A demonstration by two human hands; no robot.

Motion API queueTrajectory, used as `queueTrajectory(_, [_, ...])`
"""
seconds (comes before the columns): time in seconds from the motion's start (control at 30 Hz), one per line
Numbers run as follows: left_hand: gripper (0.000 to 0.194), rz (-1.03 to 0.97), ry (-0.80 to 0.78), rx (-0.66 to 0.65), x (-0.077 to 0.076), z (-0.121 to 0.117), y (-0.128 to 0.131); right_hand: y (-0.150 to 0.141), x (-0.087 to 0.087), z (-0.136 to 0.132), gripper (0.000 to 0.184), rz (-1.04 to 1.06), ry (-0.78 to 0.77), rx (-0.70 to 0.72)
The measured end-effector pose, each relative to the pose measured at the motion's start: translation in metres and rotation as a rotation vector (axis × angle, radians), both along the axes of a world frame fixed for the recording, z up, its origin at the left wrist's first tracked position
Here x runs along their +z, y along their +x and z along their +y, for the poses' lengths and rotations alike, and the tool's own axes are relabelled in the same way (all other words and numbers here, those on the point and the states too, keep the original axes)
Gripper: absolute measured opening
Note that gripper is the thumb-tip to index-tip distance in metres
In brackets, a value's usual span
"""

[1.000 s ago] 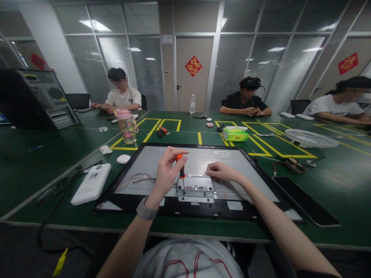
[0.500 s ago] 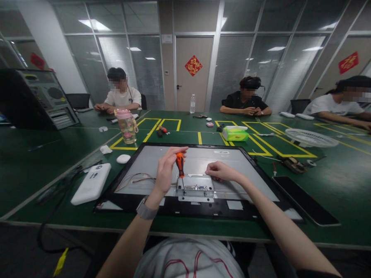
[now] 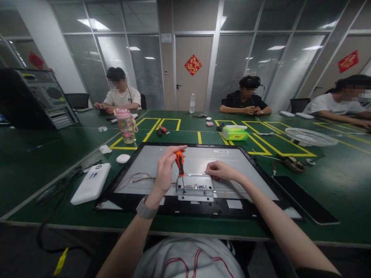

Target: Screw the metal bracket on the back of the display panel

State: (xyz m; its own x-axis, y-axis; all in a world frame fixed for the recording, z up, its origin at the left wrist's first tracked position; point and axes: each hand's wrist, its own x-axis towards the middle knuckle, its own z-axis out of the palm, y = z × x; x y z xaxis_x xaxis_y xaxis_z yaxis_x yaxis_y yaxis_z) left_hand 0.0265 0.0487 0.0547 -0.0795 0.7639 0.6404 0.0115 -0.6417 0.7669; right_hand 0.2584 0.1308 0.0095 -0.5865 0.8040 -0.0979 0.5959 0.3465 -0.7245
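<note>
An orange-and-black screwdriver [image 3: 180, 162] leans against the palm and fingers of my left hand [image 3: 165, 171], its shaft pointing down to the front-left edge of a metal bracket box [image 3: 198, 183]. My left fingers reach over the handle. By the box's far right corner, my right hand [image 3: 219, 170] is closed, thumb and fingertips pressed together; what they hold, if anything, is hidden. The box, with its row of connector ports, sits on a flat display panel [image 3: 243, 167] with a black frame, lying back side up. Thin wires [image 3: 144, 176] run from the box's left side.
Left of the panel lie a white power bank [image 3: 91, 184], a white round case [image 3: 123, 158] and dark cables. A patterned bottle [image 3: 126, 126] stands behind. To the right rests a black phone [image 3: 303, 199]. Tissues [image 3: 234, 132], a white round grille [image 3: 311, 137] and several people are farther off.
My hands and the screwdriver hold nearly the same pose. The whole view has shifted very slightly.
</note>
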Motion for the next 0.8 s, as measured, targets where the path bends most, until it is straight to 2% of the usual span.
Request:
queueTrajectory(0.1, [0.032,-0.05,-0.068,-0.101,-0.0008,0.0,0.0008,0.0001,-0.0005,0.0005,0.031,0.006,-0.007,0.001])
queueTrajectory(0.3, [0.032,0.032,-0.073,-0.091,0.0016,-0.0033,0.0045,-0.0004,0.0007,0.0002,0.032,0.001,-0.007,0.001])
queueTrajectory(0.47, [0.023,0.062,-0.029,0.022,0.003,-0.003,0.0048,-0.0003,-0.0003,0.0006,0.032,0.009,-0.005,-0.001])
queueTrajectory(0.63, [0.028,-0.047,-0.114,-0.086,0.0021,-0.001,0.004,0.0005,-0.0019,0.0013,0.032,0.011,-0.016,0.001])
queueTrajectory(0.8, [0.024,0.025,-0.067,-0.002,0.0025,-0.0012,0.0046,-0.0001,-0.0005,0.0009,0.034,0.012,-0.013,0.001])
